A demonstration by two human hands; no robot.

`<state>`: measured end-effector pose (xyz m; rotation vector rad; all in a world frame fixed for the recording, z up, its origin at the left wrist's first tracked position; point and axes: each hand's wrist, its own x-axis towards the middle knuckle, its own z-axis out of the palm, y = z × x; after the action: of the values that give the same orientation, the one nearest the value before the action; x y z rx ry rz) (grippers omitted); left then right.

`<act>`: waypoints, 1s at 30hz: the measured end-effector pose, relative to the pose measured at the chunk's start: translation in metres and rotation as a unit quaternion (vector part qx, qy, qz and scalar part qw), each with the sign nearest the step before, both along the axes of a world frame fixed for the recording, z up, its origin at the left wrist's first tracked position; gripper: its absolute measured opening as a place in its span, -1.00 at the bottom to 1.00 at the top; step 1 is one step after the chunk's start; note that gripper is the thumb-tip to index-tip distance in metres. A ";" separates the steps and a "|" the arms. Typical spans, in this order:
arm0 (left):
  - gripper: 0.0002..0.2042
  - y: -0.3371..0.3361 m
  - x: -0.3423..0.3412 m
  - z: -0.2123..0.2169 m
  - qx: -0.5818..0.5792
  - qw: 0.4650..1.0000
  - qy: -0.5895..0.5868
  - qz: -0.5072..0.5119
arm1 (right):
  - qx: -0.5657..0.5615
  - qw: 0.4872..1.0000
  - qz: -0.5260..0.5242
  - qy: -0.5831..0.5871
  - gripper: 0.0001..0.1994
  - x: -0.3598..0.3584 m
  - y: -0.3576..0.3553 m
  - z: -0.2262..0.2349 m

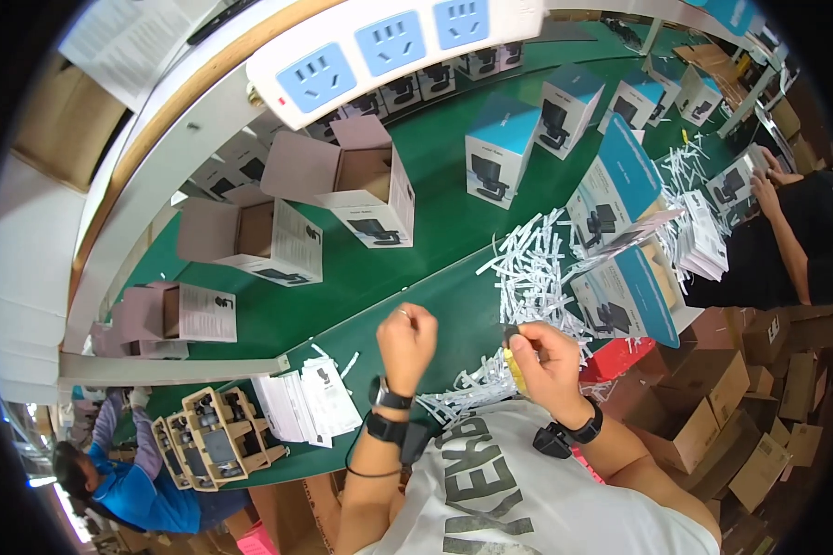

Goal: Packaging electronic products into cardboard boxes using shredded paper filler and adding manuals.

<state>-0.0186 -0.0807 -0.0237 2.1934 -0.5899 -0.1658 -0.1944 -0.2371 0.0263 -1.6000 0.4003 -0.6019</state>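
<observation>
We log both hands raised over the green tabletop (435, 185), close to the chest. The right hand (544, 359) is curled tight, pinching a small yellow piece (515, 373) between thumb and fingers; something dark sits at the fingertips just above it, too small for us to identify, possibly a sticker or a bit of hardware. The left hand (405, 338) is a closed fist just to the left of the right hand, apart from it; whether it grips anything we cannot tell.

A heap of shredded white paper strips (528, 268) lies just beyond the right hand, trailing down under it. Further beyond and to the right, a blue-and-white product box (625, 296) leans against others. Open cardboard boxes (347, 180) stand well beyond the left hand; a stack of leaflets (307, 400) lies to its lower left.

Judgement: we read this as a preparation step, the small piece being readied in the fingers. The next move likely calls for a fine two-finger grip, with the left hand opening to assist.
</observation>
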 end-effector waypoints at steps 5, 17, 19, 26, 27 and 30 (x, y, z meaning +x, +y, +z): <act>-0.76 -0.044 0.043 0.015 0.141 0.939 -0.280 -0.144 | 0.152 0.988 0.027 -0.005 -0.89 -0.006 -0.004 -0.004; -0.74 -0.056 0.196 0.031 0.232 0.938 -0.254 -0.047 | 0.110 0.979 0.090 0.148 -0.75 -0.043 -0.019 -0.048; -0.74 -0.029 0.185 0.027 0.201 0.922 -0.313 -0.111 | 0.073 0.985 0.071 0.139 -0.71 -0.041 -0.027 -0.056; -0.70 0.098 0.053 0.065 0.164 0.905 -0.275 -0.279 | 0.020 0.992 0.070 0.103 -0.53 -0.003 -0.016 -0.061; -0.72 0.112 0.040 0.065 0.150 0.908 -0.251 -0.300 | -0.024 0.992 0.087 0.090 -0.48 0.007 -0.007 -0.058; -0.73 0.136 0.024 0.081 0.164 0.905 -0.230 -0.318 | -0.173 0.979 0.068 0.085 -0.38 0.034 0.019 -0.061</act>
<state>0.0059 0.0550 0.0573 2.2859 -1.6459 -0.0871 -0.1607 -0.2179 -0.0347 -2.0033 0.3200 -0.4465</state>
